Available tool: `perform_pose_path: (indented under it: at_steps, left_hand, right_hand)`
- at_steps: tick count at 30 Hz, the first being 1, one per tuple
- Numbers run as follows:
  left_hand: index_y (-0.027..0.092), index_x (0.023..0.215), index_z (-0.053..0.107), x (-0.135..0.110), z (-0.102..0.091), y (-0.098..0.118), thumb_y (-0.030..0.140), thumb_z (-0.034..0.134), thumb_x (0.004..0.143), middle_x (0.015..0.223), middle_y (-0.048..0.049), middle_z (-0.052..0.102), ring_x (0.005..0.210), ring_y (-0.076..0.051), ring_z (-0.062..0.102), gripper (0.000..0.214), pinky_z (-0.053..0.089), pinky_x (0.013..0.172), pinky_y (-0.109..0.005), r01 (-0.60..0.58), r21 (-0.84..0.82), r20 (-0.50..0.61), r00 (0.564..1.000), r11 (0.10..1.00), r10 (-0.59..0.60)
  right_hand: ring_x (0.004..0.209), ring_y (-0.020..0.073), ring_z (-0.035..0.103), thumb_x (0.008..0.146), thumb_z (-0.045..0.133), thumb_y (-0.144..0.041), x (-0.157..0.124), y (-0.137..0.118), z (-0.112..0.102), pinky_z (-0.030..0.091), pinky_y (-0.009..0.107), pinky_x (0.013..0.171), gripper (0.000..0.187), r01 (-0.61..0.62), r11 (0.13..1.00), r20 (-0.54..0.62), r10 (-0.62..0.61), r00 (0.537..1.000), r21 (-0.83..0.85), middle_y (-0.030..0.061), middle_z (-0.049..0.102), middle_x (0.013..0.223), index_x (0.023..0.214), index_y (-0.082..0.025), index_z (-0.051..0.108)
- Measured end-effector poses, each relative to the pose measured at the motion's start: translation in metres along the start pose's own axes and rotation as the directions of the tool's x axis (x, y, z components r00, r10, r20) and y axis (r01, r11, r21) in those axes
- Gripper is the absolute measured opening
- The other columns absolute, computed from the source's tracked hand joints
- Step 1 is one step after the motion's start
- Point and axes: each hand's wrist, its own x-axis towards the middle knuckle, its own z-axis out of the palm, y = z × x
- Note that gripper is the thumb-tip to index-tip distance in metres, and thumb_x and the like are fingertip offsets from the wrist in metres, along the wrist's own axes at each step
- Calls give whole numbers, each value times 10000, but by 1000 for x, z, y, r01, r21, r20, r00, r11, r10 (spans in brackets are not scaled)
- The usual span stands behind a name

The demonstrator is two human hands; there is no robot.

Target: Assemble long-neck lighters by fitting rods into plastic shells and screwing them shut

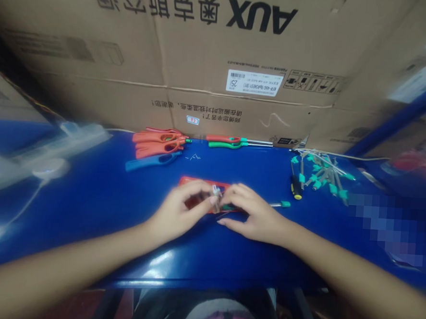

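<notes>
My left hand (184, 208) pinches a small whitish part (216, 190) between thumb and fingertips; its exact kind is blurred. Close against it on the right is my right hand (255, 212), fingers curled toward the same spot, with a thin dark line by its thumb. Whatever sits in the right fingers is too small to make out. Beneath both hands lies a red plastic lighter casing (187, 180), largely covered by them. A metal tube with a green end (285, 204) pokes out beyond the right hand.
Orange lighter casings (159, 142) and a blue one (151, 162) lie at back left. Two long-nosed lighters (228, 141) rest against the cardboard wall (190, 57). A black-and-yellow screwdriver (297, 188) lies beside several metal tubes with green ends (320, 175) at right.
</notes>
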Motion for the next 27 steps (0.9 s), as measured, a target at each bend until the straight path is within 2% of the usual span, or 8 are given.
perform_pose_path:
  at_steps: [3, 5, 10, 13, 16, 22, 27]
  left_hand:
    - [169, 983, 700, 0, 0, -4, 275, 650, 930, 952, -32, 742, 895, -164, 699, 129, 554, 856, -283, 82, -108, -5, 997, 991, -83]
    - [165, 1009, 698, 0, 0, -6, 297, 650, 930, 954, -36, 741, 894, -165, 701, 160, 559, 855, -287, 114, -145, 16, 994, 983, -113]
    - [157, 1162, 662, 0, 0, -6, 327, 675, 916, 984, -61, 734, 873, -173, 697, 299, 574, 831, -305, 155, -185, 48, 988, 970, -149]
    - [153, 1161, 651, 0, 0, -6, 320, 677, 915, 977, -64, 717, 885, -171, 685, 299, 569, 835, -301, 161, -193, 67, 986, 968, -151]
    - [157, 1141, 634, 0, -1, -5, 317, 674, 920, 943, -50, 689, 862, -159, 666, 275, 556, 808, -281, 151, -203, 87, 987, 968, -136]
    - [169, 1089, 599, 0, -2, -3, 279, 665, 932, 918, -21, 636, 844, -127, 629, 202, 522, 788, -238, 146, -232, 117, 986, 962, -121]
    - [165, 1088, 594, 0, -2, -2, 269, 653, 940, 922, -24, 637, 849, -126, 628, 190, 519, 793, -240, 157, -249, 153, 981, 956, -121]
  right_hand:
    - [1049, 239, 572, 904, 685, -237, -2, 4, -1, 458, 436, 931, 150, -24, 993, 77, 33, 996, -116, 89, 623, 1102, 1052, -220, 666]
    - [1032, 234, 573, 917, 659, -217, -3, 6, 0, 458, 431, 921, 90, -25, 992, 82, 35, 996, -121, 83, 621, 1077, 1006, -217, 670]
    - [939, 192, 594, 901, 654, -161, 0, 2, -2, 497, 353, 858, 44, -45, 998, 9, 44, 999, 45, 61, 619, 976, 903, -205, 655]
    - [791, 142, 582, 893, 642, -137, 0, -1, -5, 485, 264, 714, 59, -86, 988, -5, 87, 996, 126, 31, 634, 889, 886, -196, 646]
    - [621, 92, 496, 883, 652, -162, -2, -1, -7, 418, 219, 592, 40, -156, 979, -10, 158, 987, 135, -5, 614, 790, 849, -183, 651]
    - [493, 53, 396, 866, 668, -208, -1, 0, -7, 327, 188, 501, 63, -266, 943, -3, 272, 962, 199, -73, 471, 578, 832, -154, 670]
    - [475, 52, 392, 857, 662, -230, -1, -3, -10, 319, 186, 484, 79, -338, 911, 28, 342, 939, 235, -78, 465, 534, 832, -155, 659]
